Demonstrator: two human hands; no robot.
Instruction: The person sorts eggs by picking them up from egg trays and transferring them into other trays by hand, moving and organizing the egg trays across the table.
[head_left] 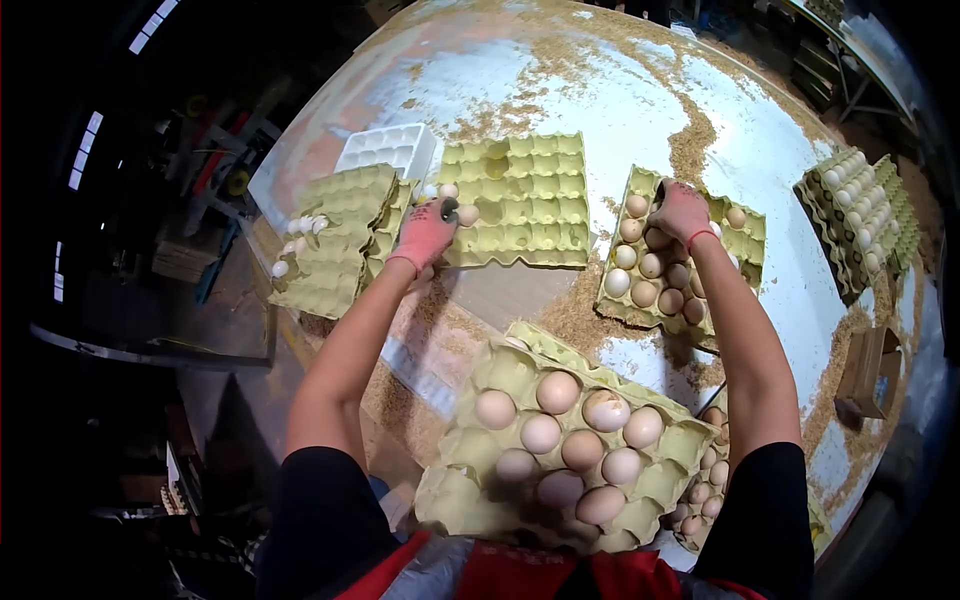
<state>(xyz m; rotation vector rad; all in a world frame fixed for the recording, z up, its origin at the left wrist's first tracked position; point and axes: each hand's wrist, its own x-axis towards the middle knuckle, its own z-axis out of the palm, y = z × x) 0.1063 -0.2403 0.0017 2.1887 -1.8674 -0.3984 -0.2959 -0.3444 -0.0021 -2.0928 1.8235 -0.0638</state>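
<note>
My left hand (428, 232), in a pink glove with dark fingertips, is closed at the left edge of a yellow-green egg tray (545, 200). A light brown egg (467, 215) is at its fingertips, and another egg (448, 190) lies just beyond. My right hand (684, 212), gloved the same way, reaches down into the right-hand egg tray (742, 245), its fingers curled. What those fingers hold, if anything, is hidden. Brown and cream eggs (650, 265) fill much of that tray around the hand.
Nearest me, a tilted tray (460, 470) carries several large eggs (582, 450). Stacked trays (330, 240) with a few white eggs and a white plastic tray (385, 150) are at left. Another egg-filled tray (850, 210) and a cardboard box (868, 372) stand right. Sawdust (690, 140) litters the table.
</note>
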